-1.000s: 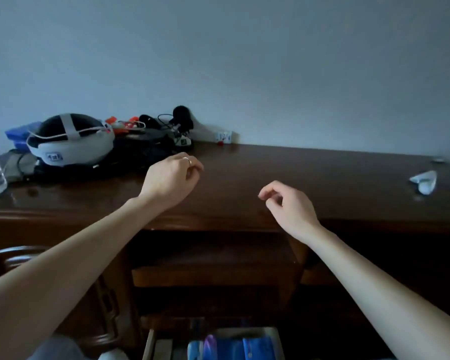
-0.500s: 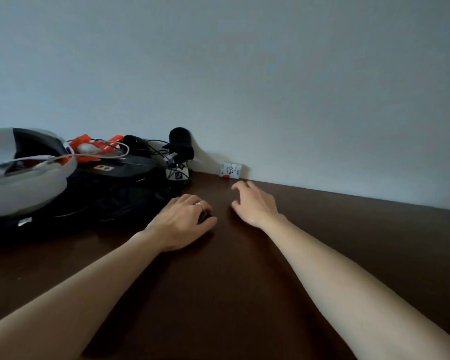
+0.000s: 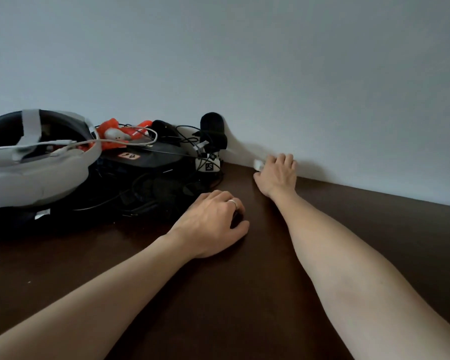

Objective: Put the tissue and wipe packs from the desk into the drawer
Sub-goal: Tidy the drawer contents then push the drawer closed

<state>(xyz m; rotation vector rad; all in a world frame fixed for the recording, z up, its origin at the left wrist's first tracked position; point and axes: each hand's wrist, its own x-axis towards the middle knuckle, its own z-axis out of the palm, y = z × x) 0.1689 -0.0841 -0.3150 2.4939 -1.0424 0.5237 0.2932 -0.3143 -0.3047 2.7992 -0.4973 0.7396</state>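
A small white tissue pack [image 3: 257,164] stands against the wall at the back of the dark wooden desk [image 3: 374,229]. My right hand [image 3: 277,172] reaches over it, its fingers curled across the top, so only the pack's left corner shows. Nearer to me, my left hand [image 3: 213,224] rests on the desk with loosely curled fingers and a ring on one of them; it holds nothing. The drawer is out of view.
At the left stand a grey and black headset [image 3: 31,162], a black case [image 3: 140,158] with cables, an orange item [image 3: 115,133] and a black microphone [image 3: 212,136] on a white base. A plain wall rises directly behind the desk.
The view moved in close over the desk, and the drawer dropped out of sight. My right hand reached forward to the wall and closed over the small white pack. My left hand settled on the desk.
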